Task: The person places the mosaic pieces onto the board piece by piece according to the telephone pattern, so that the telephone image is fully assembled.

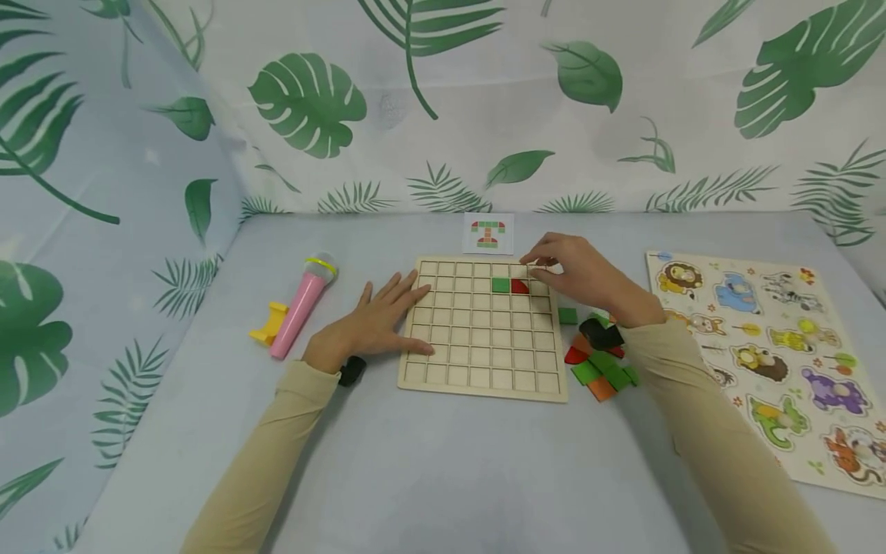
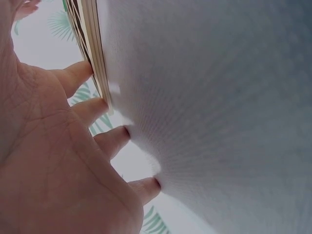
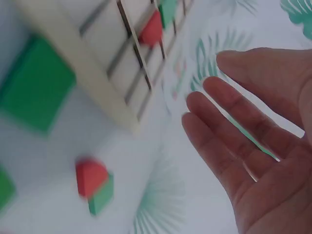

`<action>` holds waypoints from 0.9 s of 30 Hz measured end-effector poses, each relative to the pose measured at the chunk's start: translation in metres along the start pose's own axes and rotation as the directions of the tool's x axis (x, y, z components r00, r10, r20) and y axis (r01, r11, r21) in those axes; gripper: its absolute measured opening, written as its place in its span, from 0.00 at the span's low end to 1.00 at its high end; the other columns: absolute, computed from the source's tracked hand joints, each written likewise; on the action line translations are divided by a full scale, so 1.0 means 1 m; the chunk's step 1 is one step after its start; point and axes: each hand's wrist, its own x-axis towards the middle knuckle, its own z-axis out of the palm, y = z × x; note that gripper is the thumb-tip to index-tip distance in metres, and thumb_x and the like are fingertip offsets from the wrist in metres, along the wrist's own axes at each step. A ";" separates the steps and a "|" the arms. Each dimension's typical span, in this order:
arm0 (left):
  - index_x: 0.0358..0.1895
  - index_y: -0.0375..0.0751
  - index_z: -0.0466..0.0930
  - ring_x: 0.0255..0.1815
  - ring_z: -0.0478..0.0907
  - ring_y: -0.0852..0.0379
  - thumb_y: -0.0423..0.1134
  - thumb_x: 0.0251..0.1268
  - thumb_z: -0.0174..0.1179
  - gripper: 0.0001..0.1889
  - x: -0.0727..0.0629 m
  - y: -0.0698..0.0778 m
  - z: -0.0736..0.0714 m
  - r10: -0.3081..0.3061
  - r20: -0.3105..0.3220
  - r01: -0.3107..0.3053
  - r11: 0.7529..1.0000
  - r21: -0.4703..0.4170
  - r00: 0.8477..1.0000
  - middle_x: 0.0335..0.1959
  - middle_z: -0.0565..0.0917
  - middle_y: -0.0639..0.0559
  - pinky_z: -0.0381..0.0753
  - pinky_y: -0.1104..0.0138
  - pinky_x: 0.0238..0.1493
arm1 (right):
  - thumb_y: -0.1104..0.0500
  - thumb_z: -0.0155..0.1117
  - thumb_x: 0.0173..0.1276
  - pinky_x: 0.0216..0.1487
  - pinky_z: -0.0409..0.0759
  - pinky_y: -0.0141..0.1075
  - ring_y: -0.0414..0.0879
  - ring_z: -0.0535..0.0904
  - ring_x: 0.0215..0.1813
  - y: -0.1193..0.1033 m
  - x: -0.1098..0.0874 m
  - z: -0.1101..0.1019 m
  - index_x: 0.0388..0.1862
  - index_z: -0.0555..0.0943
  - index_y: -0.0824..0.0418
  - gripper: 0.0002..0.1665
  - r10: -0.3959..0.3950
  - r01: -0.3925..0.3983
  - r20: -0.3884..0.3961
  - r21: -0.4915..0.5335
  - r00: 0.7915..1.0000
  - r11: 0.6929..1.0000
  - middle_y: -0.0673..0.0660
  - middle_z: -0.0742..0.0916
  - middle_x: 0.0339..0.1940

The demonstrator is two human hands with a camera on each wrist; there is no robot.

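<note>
A pale wooden grid board (image 1: 477, 335) lies on the table. Side by side in its second row from the top are a green square tile (image 1: 501, 285) and a red tile with a curved edge (image 1: 518, 287). Spread fingers of my left hand (image 1: 367, 323) rest on the board's left edge, thumb over its lower-left cells; in the left wrist view some fingertips touch the board's side. My right hand (image 1: 574, 269) hovers over the top right corner, near the red tile. Its relaxed fingers (image 3: 214, 146) hold nothing in the right wrist view.
Beyond the board lies a small pattern card (image 1: 488, 238). Loose green, red and orange tiles (image 1: 609, 373) are heaped at its right, partly under my right wrist. An animal puzzle board (image 1: 747, 331) lies farther right. At left are a pink toy microphone (image 1: 296, 312) and a yellow piece (image 1: 270, 325).
</note>
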 end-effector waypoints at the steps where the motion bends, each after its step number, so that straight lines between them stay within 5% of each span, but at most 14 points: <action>1: 0.87 0.50 0.43 0.87 0.27 0.44 0.64 0.65 0.68 0.57 0.000 0.000 0.000 -0.001 -0.001 0.001 1.000 0.000 1.000 0.88 0.34 0.48 0.23 0.36 0.79 | 0.70 0.67 0.73 0.54 0.83 0.56 0.62 0.84 0.51 0.001 -0.003 -0.005 0.56 0.86 0.74 0.15 0.005 -0.005 -0.004 -0.008 1.000 1.000 0.68 0.86 0.49; 13: 0.87 0.51 0.43 0.87 0.27 0.45 0.66 0.65 0.67 0.57 -0.001 -0.001 0.000 -0.012 -0.003 0.012 1.000 0.006 1.000 0.88 0.34 0.49 0.24 0.37 0.79 | 0.72 0.70 0.69 0.59 0.81 0.58 0.59 0.84 0.50 0.026 -0.035 -0.055 0.54 0.87 0.70 0.14 0.098 -0.103 -0.099 -0.046 0.990 0.994 0.66 0.88 0.49; 27: 0.87 0.51 0.44 0.87 0.27 0.45 0.65 0.64 0.68 0.57 -0.001 0.000 0.000 -0.004 -0.005 0.004 1.000 -0.013 1.000 0.88 0.34 0.49 0.23 0.37 0.79 | 0.77 0.69 0.65 0.60 0.80 0.61 0.67 0.80 0.59 0.049 -0.033 -0.039 0.54 0.85 0.74 0.17 0.093 -0.093 0.010 -0.069 0.996 0.993 0.71 0.85 0.56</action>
